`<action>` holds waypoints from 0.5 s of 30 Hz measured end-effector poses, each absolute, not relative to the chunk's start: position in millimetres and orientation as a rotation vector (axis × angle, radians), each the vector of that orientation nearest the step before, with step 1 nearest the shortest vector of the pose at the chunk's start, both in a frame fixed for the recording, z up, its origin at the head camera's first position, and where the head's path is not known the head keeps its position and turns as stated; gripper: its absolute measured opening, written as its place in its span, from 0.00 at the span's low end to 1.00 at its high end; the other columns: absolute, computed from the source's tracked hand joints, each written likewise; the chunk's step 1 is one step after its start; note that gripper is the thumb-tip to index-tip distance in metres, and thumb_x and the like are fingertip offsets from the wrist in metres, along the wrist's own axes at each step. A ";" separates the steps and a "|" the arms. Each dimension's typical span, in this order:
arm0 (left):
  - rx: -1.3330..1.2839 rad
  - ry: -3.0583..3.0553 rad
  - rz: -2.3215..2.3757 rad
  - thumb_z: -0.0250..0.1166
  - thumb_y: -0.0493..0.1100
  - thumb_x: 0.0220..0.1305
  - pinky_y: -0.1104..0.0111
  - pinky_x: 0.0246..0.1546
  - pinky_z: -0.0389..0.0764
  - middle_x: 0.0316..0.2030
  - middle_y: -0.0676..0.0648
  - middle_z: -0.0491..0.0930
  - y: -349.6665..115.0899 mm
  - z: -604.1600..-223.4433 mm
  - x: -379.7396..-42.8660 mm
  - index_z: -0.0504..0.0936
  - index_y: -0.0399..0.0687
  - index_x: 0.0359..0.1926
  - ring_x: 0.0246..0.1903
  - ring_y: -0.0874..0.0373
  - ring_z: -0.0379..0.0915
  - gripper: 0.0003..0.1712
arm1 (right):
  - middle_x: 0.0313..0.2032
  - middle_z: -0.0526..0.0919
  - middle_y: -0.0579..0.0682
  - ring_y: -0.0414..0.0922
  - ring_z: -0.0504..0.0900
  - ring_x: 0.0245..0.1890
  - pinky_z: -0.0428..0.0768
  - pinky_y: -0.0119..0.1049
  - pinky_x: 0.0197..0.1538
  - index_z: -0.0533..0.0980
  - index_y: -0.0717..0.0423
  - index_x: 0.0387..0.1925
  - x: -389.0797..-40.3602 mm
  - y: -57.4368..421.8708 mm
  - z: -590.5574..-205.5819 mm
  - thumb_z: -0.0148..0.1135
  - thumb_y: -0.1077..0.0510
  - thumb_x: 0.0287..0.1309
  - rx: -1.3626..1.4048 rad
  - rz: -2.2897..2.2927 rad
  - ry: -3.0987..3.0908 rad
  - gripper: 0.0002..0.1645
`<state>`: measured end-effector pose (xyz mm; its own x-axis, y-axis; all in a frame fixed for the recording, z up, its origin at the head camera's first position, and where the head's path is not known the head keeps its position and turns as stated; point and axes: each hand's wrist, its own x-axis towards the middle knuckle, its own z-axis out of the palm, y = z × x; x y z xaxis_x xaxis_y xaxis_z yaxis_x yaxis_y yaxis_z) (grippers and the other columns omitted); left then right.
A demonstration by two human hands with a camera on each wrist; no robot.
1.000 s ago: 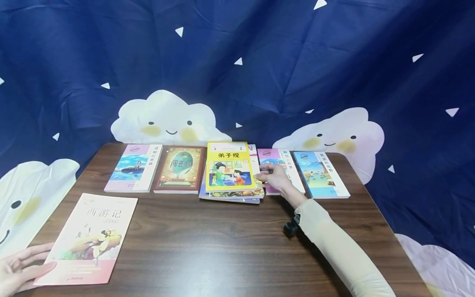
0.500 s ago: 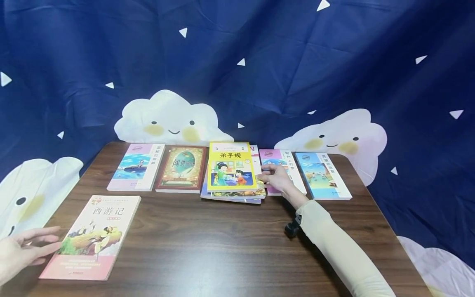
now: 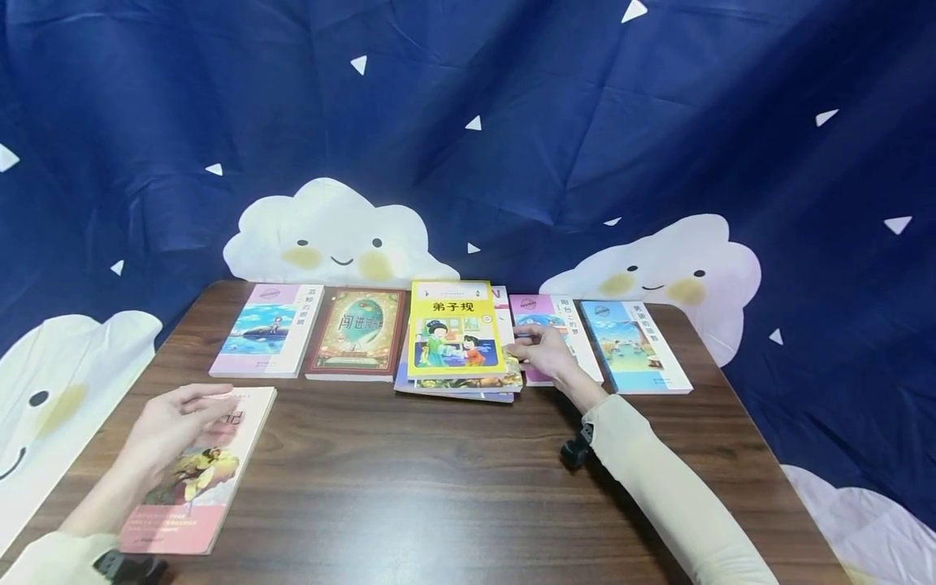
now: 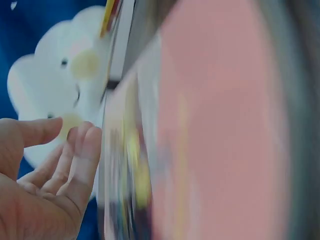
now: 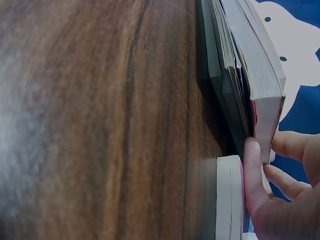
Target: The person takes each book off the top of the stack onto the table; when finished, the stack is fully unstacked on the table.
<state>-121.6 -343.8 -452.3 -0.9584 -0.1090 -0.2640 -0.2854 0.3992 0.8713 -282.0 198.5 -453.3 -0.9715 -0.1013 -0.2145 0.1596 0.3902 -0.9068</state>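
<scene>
From the head view, my left hand (image 3: pixel 179 422) is over the upper part of the pink-banded book (image 3: pixel 208 483), which lies face up at the near left of the desk (image 3: pixel 409 463). My right hand (image 3: pixel 544 353) is at the right edge of the yellow 弟子规 book (image 3: pixel 453 329), the top of an uneven pile, with a purple-edged book (image 3: pixel 455 396) sticking out underneath. My wrist crosses the pink-and-white book (image 3: pixel 583 353) just beside the pile.

From the left wrist, my fingers (image 4: pixel 82 167) are stretched out, thumb apart, gripping nothing; blur keeps me from telling whether they touch the cover. If they brushed it sideways, I think the book could turn askew.

From the right wrist, my thumb and fingers pinch the corner of the thick upper book, one digit below its edge, another on its upper side. I can't tell whether it is raised at all. Since I have only one corner, a tug could twist it or drag the loose layers beneath, and my wrist could nudge the neighbouring book.
</scene>
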 end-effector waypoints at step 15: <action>-0.182 2.255 1.871 0.67 0.40 0.73 0.66 0.42 0.94 0.53 0.36 0.88 -194.3 -437.7 -202.5 0.73 0.32 0.70 0.33 0.59 0.89 0.29 | 0.60 0.82 0.70 0.35 0.85 0.34 0.92 0.30 0.37 0.73 0.66 0.69 -282.7 200.4 -453.3 0.70 0.61 0.67 0.024 -1.616 2.419 0.32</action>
